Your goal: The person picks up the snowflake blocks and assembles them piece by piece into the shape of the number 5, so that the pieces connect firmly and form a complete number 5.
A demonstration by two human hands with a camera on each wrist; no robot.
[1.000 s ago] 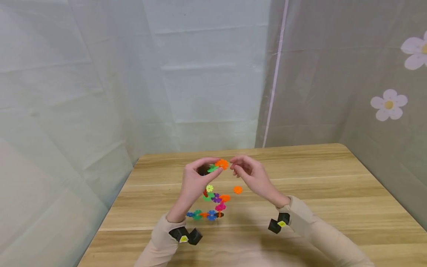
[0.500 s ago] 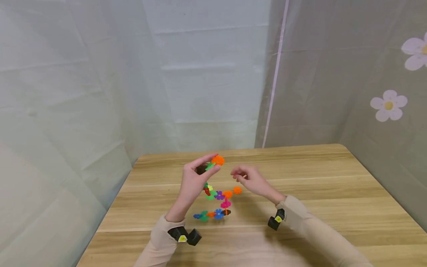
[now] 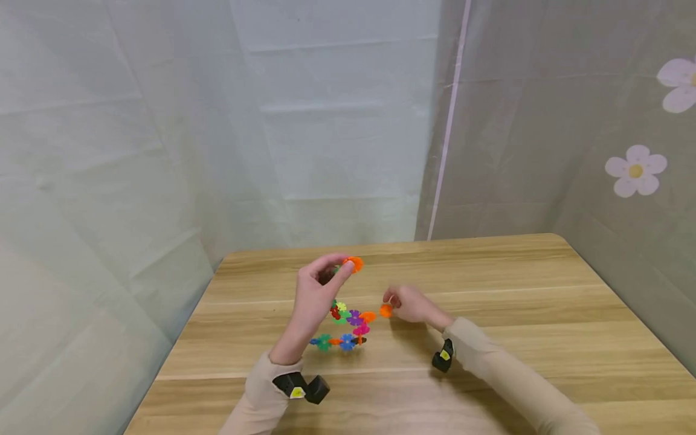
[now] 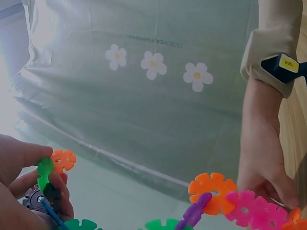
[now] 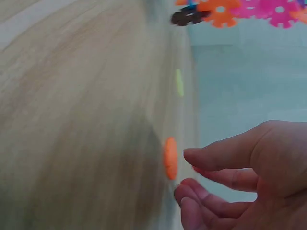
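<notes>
My left hand [image 3: 333, 269] is raised above the wooden table [image 3: 516, 290] and pinches the top of a chain of plastic snowflake pieces [image 3: 350, 318]. An orange piece [image 3: 354, 264] and a green piece [image 4: 44, 170] sit at its fingertips [image 4: 24, 158]. The chain hangs down and its lower end lies on the table [image 3: 336, 342]. My right hand [image 3: 393, 304] is low on the table, with thumb and fingers loosely curved beside a loose orange piece [image 3: 385, 310]. In the right wrist view the fingertips [image 5: 192, 154] are just at that orange piece [image 5: 170, 158], not closed round it.
A small yellow piece [image 5: 179, 82] lies on the table beyond the orange one. Pale curtains [image 3: 337, 133] hang behind the table, and a flowered one [image 3: 633, 169] on the right. Bare wood lies to the right and near the front edge.
My right hand has dropped from beside the left hand's orange piece down to the loose orange piece on the table. The left hand stays up with the chain.
</notes>
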